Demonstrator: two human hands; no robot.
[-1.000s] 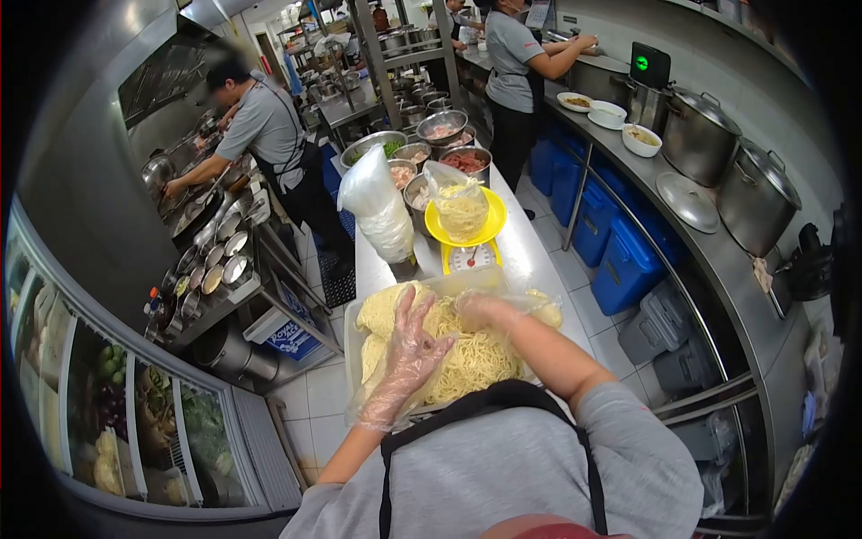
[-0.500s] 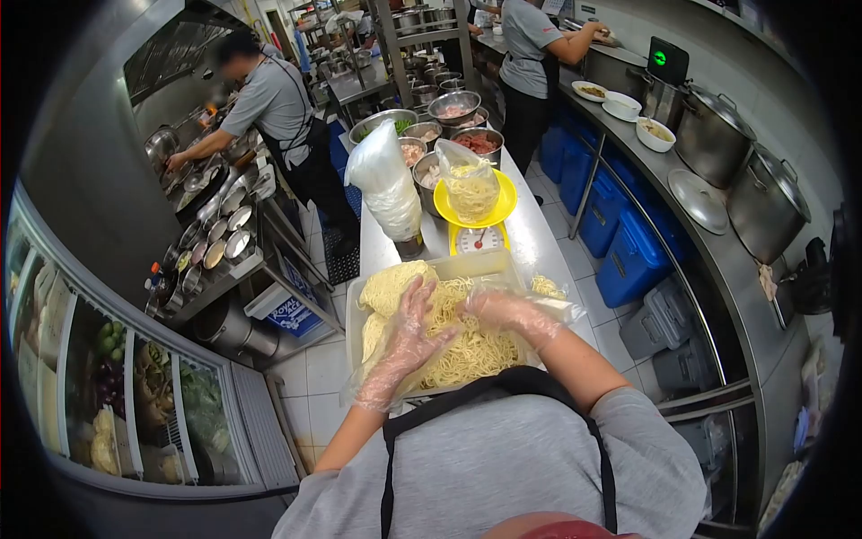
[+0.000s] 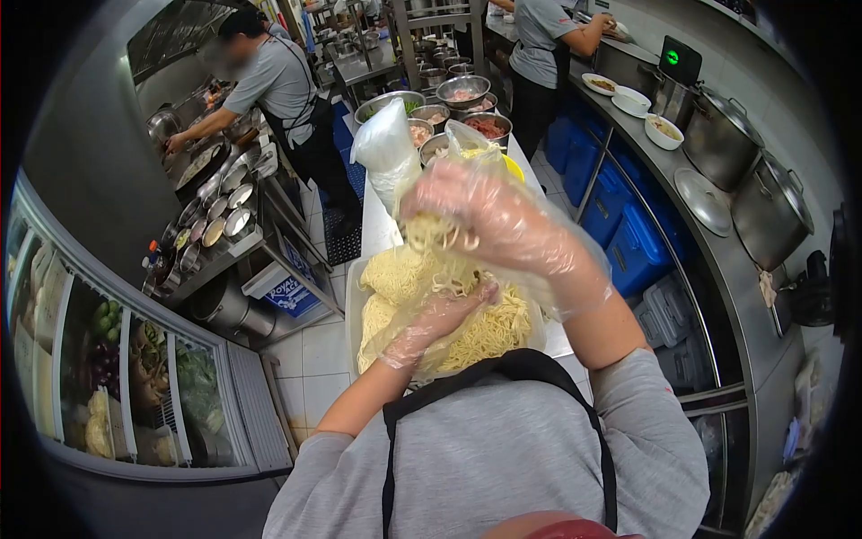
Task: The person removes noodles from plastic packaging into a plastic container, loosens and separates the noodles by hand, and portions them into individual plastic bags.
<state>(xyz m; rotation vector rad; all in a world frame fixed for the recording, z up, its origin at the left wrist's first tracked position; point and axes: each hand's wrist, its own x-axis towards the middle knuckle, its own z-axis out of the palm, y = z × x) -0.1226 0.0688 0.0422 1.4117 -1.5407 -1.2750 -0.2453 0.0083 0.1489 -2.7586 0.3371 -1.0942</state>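
Note:
My right hand (image 3: 503,216), in a clear plastic glove, is raised over the tub with its fingers closed on a clump of yellow noodles (image 3: 433,235). Strands dangle below it. Lower down, my gloved left hand (image 3: 449,316) is in among the loose noodles (image 3: 494,332), its fingers curled around some strands. Those noodles fill the right part of the translucent tub (image 3: 537,337); denser noodle portions (image 3: 395,277) lie at its left. Behind my right hand, a clear bag (image 3: 471,139) stands by a yellow plate (image 3: 514,169), mostly hidden; the scale is covered.
A tall pack of plastic bags (image 3: 386,153) stands beyond the tub, with metal bowls of meat (image 3: 462,94) behind. One co-worker (image 3: 283,90) is at the stove on the left, another (image 3: 543,54) at the right counter. Large pots (image 3: 770,207) line that counter.
My right hand has risen from the tub, lifting noodles in front of the bag and scale. My left hand has moved right and down into the loose noodles.

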